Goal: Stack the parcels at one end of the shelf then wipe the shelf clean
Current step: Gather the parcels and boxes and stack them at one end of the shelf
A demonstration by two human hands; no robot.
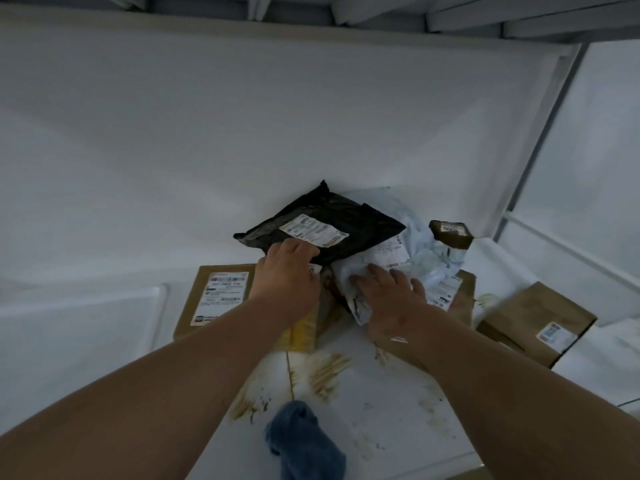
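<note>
A black plastic parcel (332,226) with a white label lies on a pile at the back of the white shelf (374,403). My left hand (289,268) grips its near edge. Beside it a crumpled white plastic parcel (415,261) sits under my right hand (391,292), which lies on it with fingers spread. A flat brown box (214,296) lies to the left, partly under my left arm. A small dark box (450,232) sits behind the white parcel. Another brown box (536,323) lies to the right. A blue cloth (304,441) lies on the shelf near me.
Brown smears (322,375) stain the shelf between the pile and the cloth. A white wall (242,133) backs the shelf. A white upright post (540,140) stands at the right. Another shelf is overhead.
</note>
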